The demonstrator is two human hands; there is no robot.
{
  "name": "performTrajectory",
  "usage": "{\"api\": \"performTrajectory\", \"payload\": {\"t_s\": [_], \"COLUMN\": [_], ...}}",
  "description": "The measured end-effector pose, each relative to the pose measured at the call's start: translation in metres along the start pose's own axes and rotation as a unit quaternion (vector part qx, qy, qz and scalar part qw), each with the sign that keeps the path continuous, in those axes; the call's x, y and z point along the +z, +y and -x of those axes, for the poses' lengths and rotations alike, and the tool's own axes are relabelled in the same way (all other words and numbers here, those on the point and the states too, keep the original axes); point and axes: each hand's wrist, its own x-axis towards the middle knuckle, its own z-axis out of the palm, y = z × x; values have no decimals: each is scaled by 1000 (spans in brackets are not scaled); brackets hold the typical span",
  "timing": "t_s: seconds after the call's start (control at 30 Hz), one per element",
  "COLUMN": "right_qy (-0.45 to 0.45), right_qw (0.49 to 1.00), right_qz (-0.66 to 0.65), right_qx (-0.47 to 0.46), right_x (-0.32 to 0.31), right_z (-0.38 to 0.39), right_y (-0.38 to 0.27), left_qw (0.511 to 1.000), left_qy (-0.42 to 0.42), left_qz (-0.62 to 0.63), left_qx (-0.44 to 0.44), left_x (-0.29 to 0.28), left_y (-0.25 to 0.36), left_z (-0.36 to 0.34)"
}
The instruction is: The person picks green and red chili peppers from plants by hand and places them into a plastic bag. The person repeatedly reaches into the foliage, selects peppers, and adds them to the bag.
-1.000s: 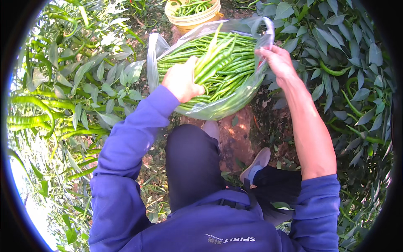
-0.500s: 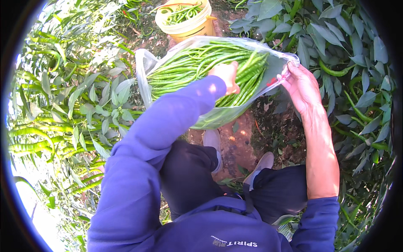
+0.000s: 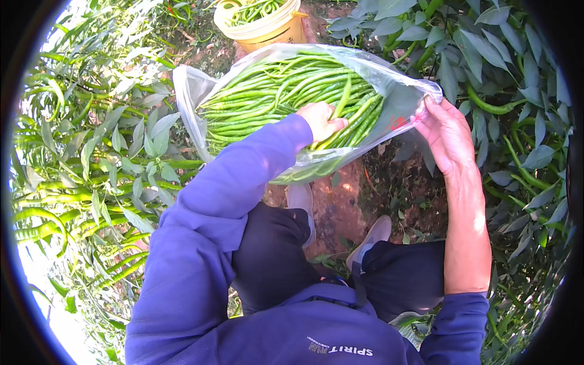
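Though the left hand (image 3: pixel 320 121) touches peppers (image 3: pixel 261 103), its grip is unclear; the right hand (image 3: pixel 449 135) pinches their bag (image 3: pixel 398 94). Foliage (image 3: pixel 149 152) crowds round.

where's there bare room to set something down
Bare reddish soil shows between the left shoe and right shoe, below the plastic bag. The bag's end by the right hand has a pepper-free gap. Crowded: leafy plants on both sides, and the bag's middle, packed with green peppers.

- Their sweatshirt (image 3: pixel 267 334) is blue-violet, with small pale lettering (image 3: pixel 360 351) printed across the chest.
- The left sleeve (image 3: pixel 225 176) is full length and loosely creased.
- The right sleeve (image 3: pixel 459 319) is pushed up, leaving the forearm (image 3: pixel 468 237) bare.
- The trousers (image 3: pixel 267 255) are black, the shoes (image 3: pixel 300 201) pale grey.
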Motion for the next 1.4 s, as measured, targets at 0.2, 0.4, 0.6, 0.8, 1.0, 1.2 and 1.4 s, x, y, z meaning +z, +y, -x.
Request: {"api": "performTrajectory", "payload": {"t_s": [0.2,0.4,0.6,0.8,1.0,1.2,1.4], "right_qy": [-20,-19,2,-6,10,6,-18], "right_qw": [1000,1000,1000,1000,999,1000,999], "right_qz": [1,20,-3,-11,-13,0,23], "right_qx": [-1,-5,-1,-13,-37,-27,-13], "right_x": [-5,-11,-8,-4,2,0,-8], "right_z": [-3,-6,-12,-10,-9,-5,0], "right_y": [2,6,10,8,10,8,10], "left_qw": [968,952,953,963,952,941,944], "left_qy": [124,65,78,120,137,44,7], "left_qz": [-188,-259,-256,-202,-205,-312,-321], "left_qx": [110,151,141,132,182,123,75], "left_x": [10,57,60,36,15,16,22], "left_y": [-8,-13,-10,-16,8,37,26], "left_z": [-3,-3,-10,17,33,30,21]}}
